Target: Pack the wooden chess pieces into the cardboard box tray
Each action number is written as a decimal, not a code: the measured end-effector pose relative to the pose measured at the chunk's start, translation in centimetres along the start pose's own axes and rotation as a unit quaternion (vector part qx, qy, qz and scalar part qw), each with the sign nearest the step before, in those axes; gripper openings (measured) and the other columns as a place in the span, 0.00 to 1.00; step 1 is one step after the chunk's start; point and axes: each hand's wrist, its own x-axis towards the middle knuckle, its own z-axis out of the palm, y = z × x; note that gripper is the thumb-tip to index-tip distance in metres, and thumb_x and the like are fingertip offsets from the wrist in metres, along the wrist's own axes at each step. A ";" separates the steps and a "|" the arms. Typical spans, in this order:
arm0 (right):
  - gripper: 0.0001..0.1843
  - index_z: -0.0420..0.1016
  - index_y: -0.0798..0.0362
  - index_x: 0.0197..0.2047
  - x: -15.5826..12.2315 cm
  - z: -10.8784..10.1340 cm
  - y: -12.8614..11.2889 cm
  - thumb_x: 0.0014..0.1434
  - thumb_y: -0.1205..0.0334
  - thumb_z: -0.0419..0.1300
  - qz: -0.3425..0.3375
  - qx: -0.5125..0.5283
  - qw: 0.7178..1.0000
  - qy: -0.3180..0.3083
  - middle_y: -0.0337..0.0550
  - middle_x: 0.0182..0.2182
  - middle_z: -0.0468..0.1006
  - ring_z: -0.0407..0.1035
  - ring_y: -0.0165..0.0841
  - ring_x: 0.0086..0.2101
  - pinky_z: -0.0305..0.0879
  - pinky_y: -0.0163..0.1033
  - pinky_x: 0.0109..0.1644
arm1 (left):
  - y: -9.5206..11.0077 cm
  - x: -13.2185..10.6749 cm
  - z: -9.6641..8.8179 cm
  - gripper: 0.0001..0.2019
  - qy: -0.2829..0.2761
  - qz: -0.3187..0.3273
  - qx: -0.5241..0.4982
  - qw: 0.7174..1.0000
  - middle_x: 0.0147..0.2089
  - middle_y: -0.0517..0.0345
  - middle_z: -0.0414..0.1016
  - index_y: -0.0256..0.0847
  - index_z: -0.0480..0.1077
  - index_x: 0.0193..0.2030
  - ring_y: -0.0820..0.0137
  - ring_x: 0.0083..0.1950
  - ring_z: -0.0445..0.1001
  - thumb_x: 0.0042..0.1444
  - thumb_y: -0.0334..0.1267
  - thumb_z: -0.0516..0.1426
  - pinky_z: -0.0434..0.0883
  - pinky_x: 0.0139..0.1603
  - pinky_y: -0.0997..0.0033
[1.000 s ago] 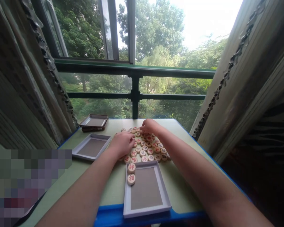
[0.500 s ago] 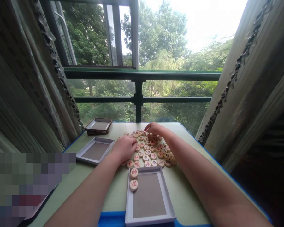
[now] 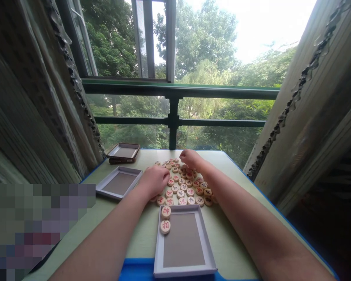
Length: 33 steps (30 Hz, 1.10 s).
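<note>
Many round wooden Chinese chess pieces (image 3: 180,193) with red or black characters lie spread in the middle of the table. My left hand (image 3: 155,179) rests at the left edge of the spread with its fingers curled inward; anything in them is hidden. At the far side of the spread my right hand (image 3: 190,159) has its fingers bent closed just above several pieces; whatever they hold cannot be made out. In front of me a shallow white box tray (image 3: 206,238) holds two red-marked pieces, one (image 3: 166,212) in its far left corner and another (image 3: 165,226) just below it.
A second white tray (image 3: 103,186) lies to the left on the pale green table (image 3: 225,168). Behind it are stacked brown-edged trays (image 3: 137,153). Past the table stand a green railing (image 3: 216,91) and window, with curtains (image 3: 302,93) at both sides.
The right hand's fingers have curled in more over the far pieces. My left hand has hardly moved. The view has shifted slightly; both pieces in the near tray stay in place.
</note>
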 end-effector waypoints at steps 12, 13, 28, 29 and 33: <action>0.11 0.79 0.51 0.39 -0.5 0.3 -0.1 0.51 0.64 0.60 -0.023 0.021 0.999 -0.013 0.44 0.35 0.79 0.71 0.32 0.30 0.64 0.32 0.36 | -0.1 0.0 0.1 0.12 0.005 0.005 0.004 1.000 0.36 0.54 0.76 0.43 0.74 0.32 0.65 0.40 0.71 0.56 0.38 0.49 0.65 0.40 0.69; 0.12 0.78 0.51 0.41 -0.6 0.2 0.0 0.52 0.64 0.60 -0.021 0.029 0.999 -0.016 0.43 0.36 0.79 0.71 0.31 0.30 0.64 0.31 0.35 | -0.1 0.0 0.1 0.12 0.004 0.005 0.003 1.000 0.36 0.54 0.76 0.43 0.74 0.32 0.65 0.40 0.71 0.56 0.38 0.49 0.65 0.40 0.69; 0.15 0.79 0.50 0.40 0.1 0.4 0.6 0.47 0.66 0.62 0.005 0.042 0.998 -0.042 0.40 0.35 0.80 0.71 0.29 0.30 0.62 0.29 0.31 | -0.1 -0.1 0.0 0.13 -0.005 -0.007 0.008 1.000 0.37 0.55 0.76 0.43 0.74 0.33 0.67 0.40 0.71 0.56 0.39 0.48 0.64 0.41 0.71; 0.15 0.79 0.50 0.40 0.0 0.4 0.5 0.46 0.66 0.63 0.001 0.039 0.998 -0.042 0.40 0.36 0.79 0.71 0.29 0.31 0.62 0.29 0.31 | -0.1 -0.1 0.0 0.13 -0.006 -0.008 0.009 1.000 0.37 0.55 0.76 0.43 0.74 0.34 0.67 0.40 0.71 0.56 0.39 0.48 0.64 0.41 0.71; 0.15 0.78 0.50 0.41 -0.4 0.3 0.4 0.47 0.62 0.63 -0.010 0.040 0.998 -0.050 0.40 0.36 0.79 0.70 0.28 0.27 0.61 0.29 0.28 | -0.2 0.0 0.1 0.13 -0.006 -0.009 0.007 1.000 0.37 0.55 0.76 0.43 0.74 0.34 0.67 0.40 0.71 0.56 0.39 0.48 0.64 0.41 0.71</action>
